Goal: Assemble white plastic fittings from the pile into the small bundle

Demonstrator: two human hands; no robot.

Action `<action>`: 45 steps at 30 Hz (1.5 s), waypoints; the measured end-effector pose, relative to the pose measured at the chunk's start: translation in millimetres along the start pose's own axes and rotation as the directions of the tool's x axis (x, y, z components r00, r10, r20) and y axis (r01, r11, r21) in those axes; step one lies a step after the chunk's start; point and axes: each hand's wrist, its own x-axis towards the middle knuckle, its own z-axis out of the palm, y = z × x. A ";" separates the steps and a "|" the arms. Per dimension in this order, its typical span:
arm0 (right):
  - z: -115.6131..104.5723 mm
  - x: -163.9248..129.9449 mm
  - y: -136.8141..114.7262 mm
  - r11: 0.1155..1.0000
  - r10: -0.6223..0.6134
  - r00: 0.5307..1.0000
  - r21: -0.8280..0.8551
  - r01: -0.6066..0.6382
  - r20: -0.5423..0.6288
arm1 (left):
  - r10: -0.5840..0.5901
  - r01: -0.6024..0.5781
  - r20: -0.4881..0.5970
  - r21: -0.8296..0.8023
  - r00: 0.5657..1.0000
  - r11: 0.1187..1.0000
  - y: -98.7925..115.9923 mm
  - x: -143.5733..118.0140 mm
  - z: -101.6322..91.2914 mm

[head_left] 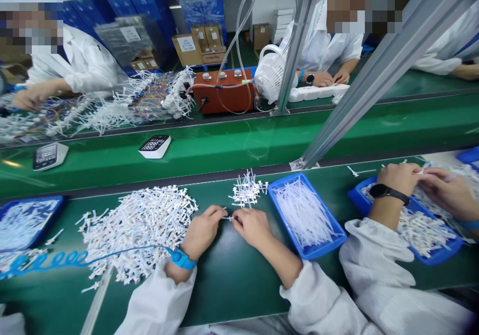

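Observation:
Over the green table, my left hand (204,231) pinches one end of a small white plastic fitting (228,218) between thumb and fingertips. My right hand (253,225) is closed on the other end, so the fingertips of both hands nearly meet. Left of my left hand spreads a large pile of white fittings with short tubes (138,228). Just beyond my fingers is a smaller pile of similar pieces (247,189). A blue tray (325,250) full of thin whitish cut tubes stands to the right of my right hand. A blue wrist strap (182,259) circles my left wrist.
A coiled blue cord (63,259) runs left from the strap. A co-worker's hands (402,185) work above another blue tray (437,261) at right. Beyond, a green conveyor belt (209,148) carries two display devices (155,146). A slanted metal post (352,90) rises at right.

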 end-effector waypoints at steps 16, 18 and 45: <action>-9.7 -2.6 9.1 0.984 -0.178 0.981 -0.015 0.179 0.081 | 0.259 -0.275 0.190 0.062 0.947 0.959 2.1 15.4 -29.0; -10.1 -2.8 8.7 0.982 -0.183 0.980 -0.033 0.186 0.083 | 0.280 -0.299 0.198 0.069 0.939 0.952 4.6 15.0 -28.4; -10.5 -2.9 7.9 0.977 -0.188 0.978 -0.084 0.195 0.093 | 0.442 -0.500 0.246 0.272 0.862 0.823 14.2 18.9 -30.6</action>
